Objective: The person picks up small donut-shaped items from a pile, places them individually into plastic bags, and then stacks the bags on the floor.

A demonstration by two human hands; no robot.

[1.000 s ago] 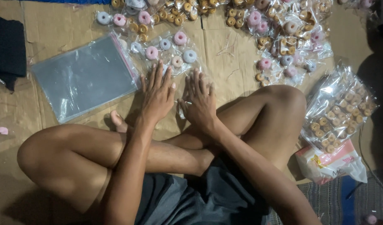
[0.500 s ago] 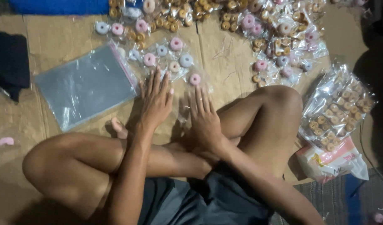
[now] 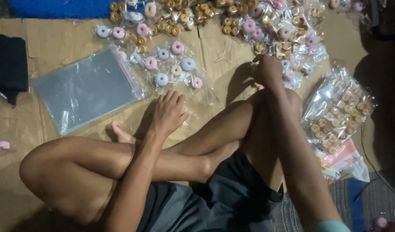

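left hand (image 3: 168,112): fingers are lying spread, flat on cardboard (image 3: 223,51).
right hand (image 3: 268,71): is reaching to small donut packets (image 3: 287,75); fingers hidden, cannot tell.
advice: better pinching one packet only.

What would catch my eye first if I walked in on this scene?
Probably the heap of clear packets of small ring-shaped sweets, pink, blue and tan, spread along the far edge of the cardboard. The right hand reaches into that heap, while the left hand lies flat on the cardboard near a few pastel rings. A stack of empty clear bags lies to the left.
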